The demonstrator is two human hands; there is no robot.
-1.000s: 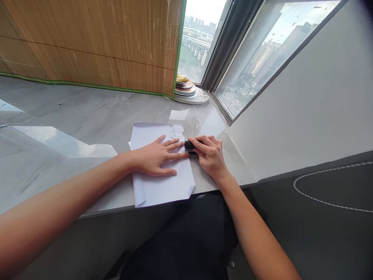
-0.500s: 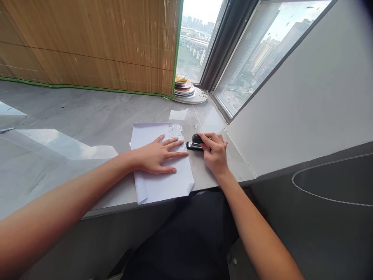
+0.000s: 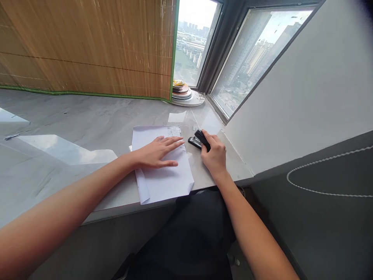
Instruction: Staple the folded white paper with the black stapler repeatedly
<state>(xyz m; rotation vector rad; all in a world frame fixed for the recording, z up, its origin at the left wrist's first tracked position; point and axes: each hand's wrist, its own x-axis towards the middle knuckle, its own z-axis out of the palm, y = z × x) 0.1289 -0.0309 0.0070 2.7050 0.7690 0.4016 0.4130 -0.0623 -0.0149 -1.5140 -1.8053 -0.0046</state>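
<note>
White sheets of paper (image 3: 171,181) lie on the grey stone ledge, their lower corners curled and their upper right part marked with many staples or dark print, too small to tell. Over the paper my left hand (image 3: 159,152) is stretched out flat, fingers pointing right and thumb apart. Just right of the paper's edge, my right hand (image 3: 215,152) grips a black stapler (image 3: 201,139) by its rear end. The stapler's jaws point left and are spread apart, and it stands clear of the paper.
A stack of plates (image 3: 185,95) stands in the corner by the window (image 3: 189,46). Behind the ledge (image 3: 96,112) hangs a bamboo blind (image 3: 87,46). A small white piece of paper (image 3: 177,116) lies beyond the sheets. A white wall (image 3: 291,89) borders the right side.
The stapler has turned and drawn slightly away from the paper's edge, its jaws now visibly apart. My left hand's fingers have lifted a little and come closer together.
</note>
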